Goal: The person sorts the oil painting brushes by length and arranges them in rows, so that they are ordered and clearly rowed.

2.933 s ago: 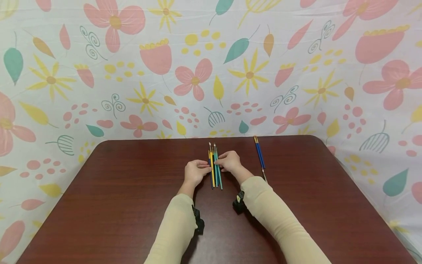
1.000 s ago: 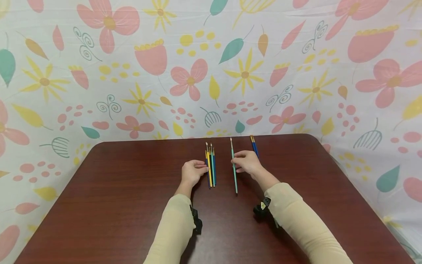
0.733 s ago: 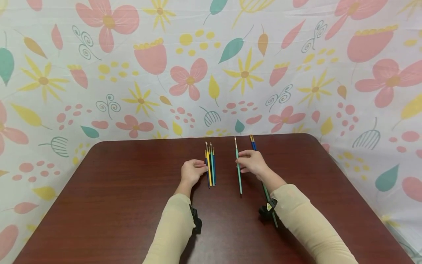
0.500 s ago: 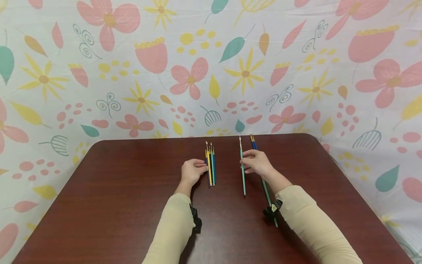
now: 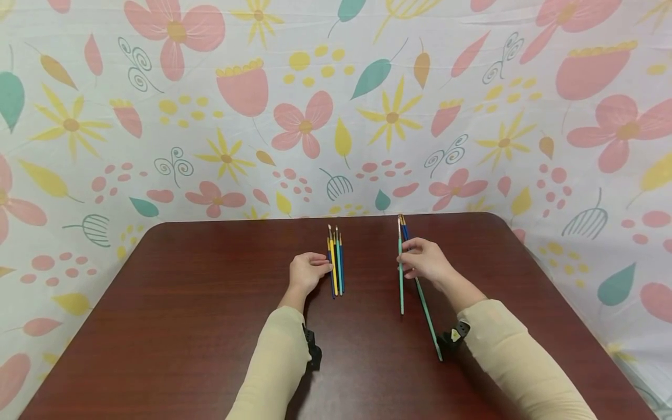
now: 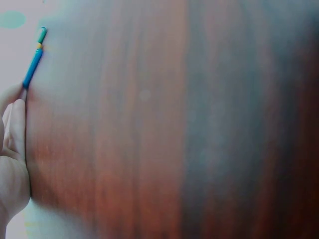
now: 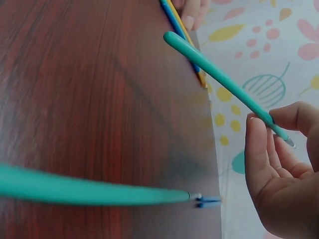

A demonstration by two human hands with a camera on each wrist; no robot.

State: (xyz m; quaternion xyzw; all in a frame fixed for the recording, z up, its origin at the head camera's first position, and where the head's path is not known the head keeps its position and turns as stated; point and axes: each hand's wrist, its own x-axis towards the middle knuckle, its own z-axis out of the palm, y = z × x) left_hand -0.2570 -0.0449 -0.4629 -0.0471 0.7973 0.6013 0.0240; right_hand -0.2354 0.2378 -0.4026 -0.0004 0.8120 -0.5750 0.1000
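Note:
My right hand (image 5: 426,261) pinches a teal paintbrush (image 5: 401,291) between thumb and fingertips, bristles toward the back. In the right wrist view the held brush slants above the table, its rounded handle end (image 7: 182,45) nearest the bundle. Just right of it lies another teal paintbrush (image 5: 427,315), with blue paintbrushes (image 5: 405,229) beyond, partly hidden. My left hand (image 5: 305,272) is at a bundle of paintbrushes, its thumb over the dark blue one (image 5: 333,286) at the bundle's left side. A yellow paintbrush (image 5: 334,271) and teal and blue ones (image 5: 340,274) lie beside it.
The brown wooden table (image 5: 210,326) ends at a patterned cloth backdrop (image 5: 273,146) behind the brushes. Black wrist cameras (image 5: 313,350) sit on both cream sleeves (image 5: 273,361).
My right hand has taken a teal paintbrush from the bundle and carried it right, up close to the brushes lying on that side. The left hand stays at the bundle.

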